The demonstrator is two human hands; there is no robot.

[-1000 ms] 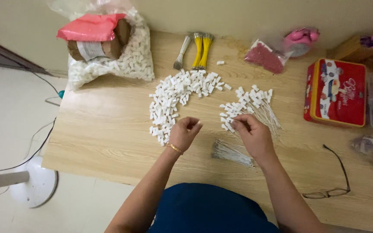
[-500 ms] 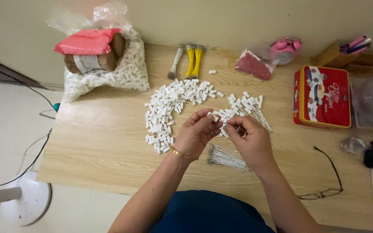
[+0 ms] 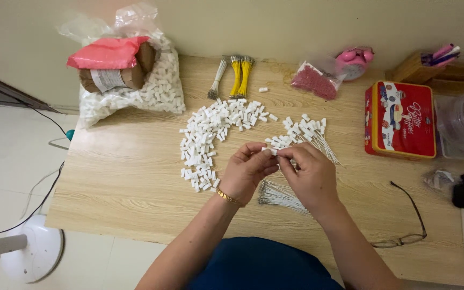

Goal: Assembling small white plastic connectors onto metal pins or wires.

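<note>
Step in hand: judged as fitting a small white connector piece (image 3: 273,152) onto a thin wire, pinched between both hands above the wooden table (image 3: 124,182).
Left hand (image 3: 247,171): fingers narrowed to a pinch on one end of the white piece.
Right hand (image 3: 310,174): fingertips closed on the other end; a wire in that grip cannot be made out.
Place of the piece: raised just over the table, between the loose white pile (image 3: 210,137) and the finished pieces with wires (image 3: 304,134).
Next move, as a judgement: calls for a straight, steady push with both pinches aligned, since piece and wire are tiny and slip easily.
Loose white pieces: one curved heap, far too many to count.
Bare wires (image 3: 280,196): one bundle, partly under the right hand.
Coloured wire bunches (image 3: 234,75): three, one pale and two yellow.
Bag of white pieces (image 3: 135,91): one, at the far left corner.
Red tin (image 3: 401,121): one.
Eyeglasses (image 3: 406,220): one pair, near the right edge.
</note>
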